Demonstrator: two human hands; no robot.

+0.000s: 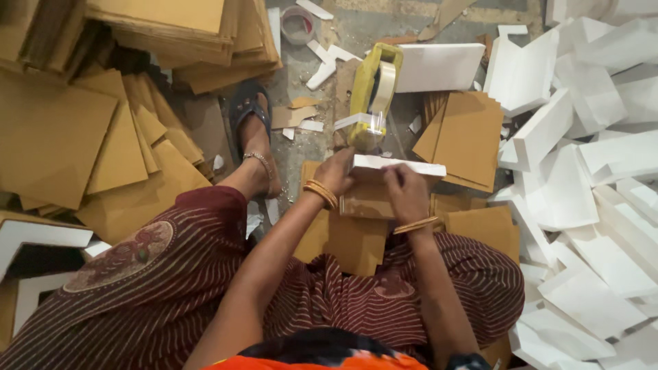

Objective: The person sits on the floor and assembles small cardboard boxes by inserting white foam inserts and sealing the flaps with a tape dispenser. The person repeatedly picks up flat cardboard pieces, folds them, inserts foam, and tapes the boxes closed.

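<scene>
From the head camera, both hands grip a white folded card piece above the lap: the left hand closes on its left end, the right hand pinches its front edge. A yellow tape dispenser stands just beyond, between brown cardboard sheets and white folded pieces.

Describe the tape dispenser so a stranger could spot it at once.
Start at the person's two hands, the left hand and right hand, which hold a white strip at the picture's centre. Just beyond them on the grey floor stands the tape dispenser. It is the only yellow thing among brown cardboard and white pieces, and carries a roll of clear tape.
</scene>
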